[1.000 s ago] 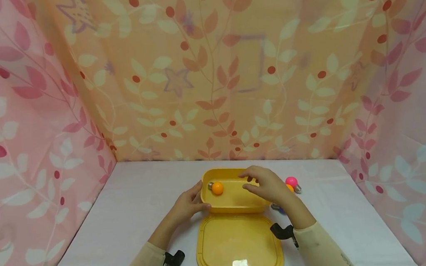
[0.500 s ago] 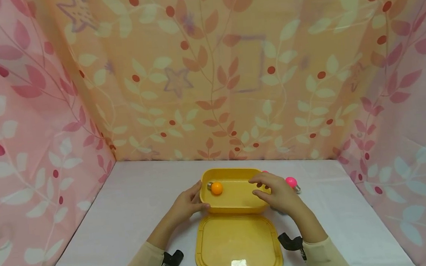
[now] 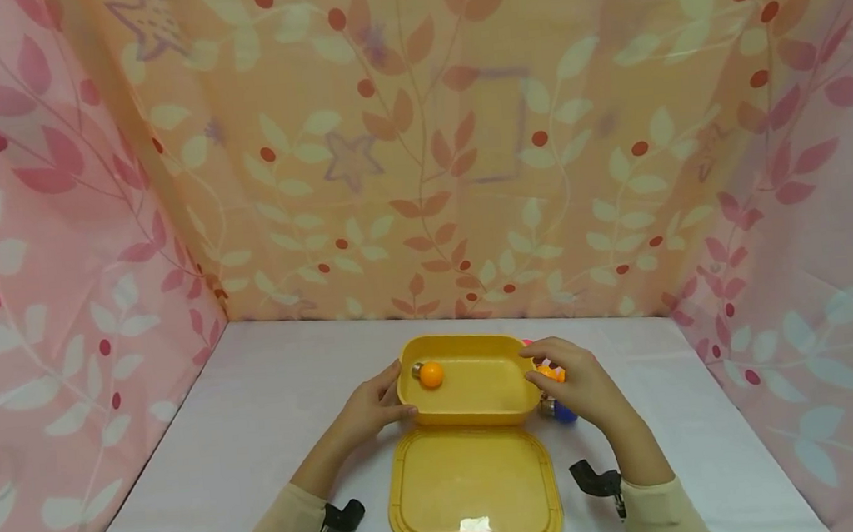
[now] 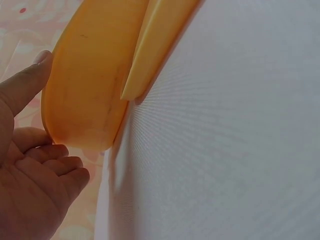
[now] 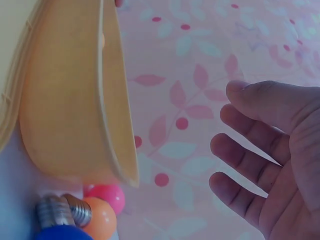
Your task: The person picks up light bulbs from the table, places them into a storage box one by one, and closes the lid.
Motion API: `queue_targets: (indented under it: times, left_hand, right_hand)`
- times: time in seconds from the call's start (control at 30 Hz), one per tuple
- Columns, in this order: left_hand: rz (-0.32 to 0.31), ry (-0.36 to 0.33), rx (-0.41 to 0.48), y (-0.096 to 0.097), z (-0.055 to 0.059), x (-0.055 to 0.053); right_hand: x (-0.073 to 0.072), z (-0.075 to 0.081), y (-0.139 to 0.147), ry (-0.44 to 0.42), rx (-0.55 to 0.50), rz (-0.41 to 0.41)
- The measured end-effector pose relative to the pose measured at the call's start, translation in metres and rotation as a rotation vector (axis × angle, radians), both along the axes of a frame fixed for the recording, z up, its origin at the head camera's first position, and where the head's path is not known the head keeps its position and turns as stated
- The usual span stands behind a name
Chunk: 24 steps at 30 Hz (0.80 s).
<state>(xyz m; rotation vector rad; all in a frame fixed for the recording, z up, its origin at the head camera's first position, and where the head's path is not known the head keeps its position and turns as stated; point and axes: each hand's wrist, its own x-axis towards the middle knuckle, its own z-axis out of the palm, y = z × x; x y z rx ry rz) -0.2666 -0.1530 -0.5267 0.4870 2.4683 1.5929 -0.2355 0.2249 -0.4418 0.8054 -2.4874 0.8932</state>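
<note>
My left hand [image 3: 368,408] holds the left end of a yellow plastic box [image 3: 481,387], its thumb near the front corner and the fingers at the side. Inside, toward the left, lies an orange toy light bulb [image 3: 431,375] with a silver screw base. My right hand [image 3: 582,387] hovers at the box's right end, holding nothing, fingers spread and slightly bent in the right wrist view. Beside that end lie a blue bulb [image 3: 566,412], another orange bulb [image 5: 101,220] and a pink bulb [image 5: 111,197], partly covered by the hand in the head view.
A flat yellow lid [image 3: 474,488] lies on the white tabletop [image 3: 284,369] right in front of the box. Flowered cloth [image 3: 419,175] hangs at the back and on both sides.
My right hand has moved right, from above the box's interior to its right end, over the loose bulbs. The left hand keeps its hold, and the bulb in the box stays put.
</note>
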Motion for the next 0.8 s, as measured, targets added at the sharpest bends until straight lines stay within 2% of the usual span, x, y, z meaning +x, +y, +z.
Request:
queue_targets:
  times: [0.13, 0.3, 0.4, 0.67, 0.8]
  left_hand:
    - [0.003, 0.001, -0.004, 0.000, 0.000, 0.001]
    - [0.014, -0.007, -0.005, 0.000, -0.001, 0.000]
    - [0.015, -0.014, -0.007, -0.001, 0.000, 0.000]
    - [0.016, -0.026, -0.008, -0.001, -0.002, -0.003]
    - [0.018, -0.025, -0.012, 0.000, -0.002, -0.002]
  right_hand:
    - [-0.002, 0.001, 0.013, 0.019, 0.003, -0.064]
    - [-0.006, -0.001, 0.032, -0.048, -0.005, -0.183]
    - [-0.009, -0.005, 0.043, -0.054, -0.021, -0.240]
    - [-0.017, -0.018, 0.063, -0.091, -0.062, -0.361]
    - [-0.021, -0.029, 0.072, -0.165, -0.041, -0.411]
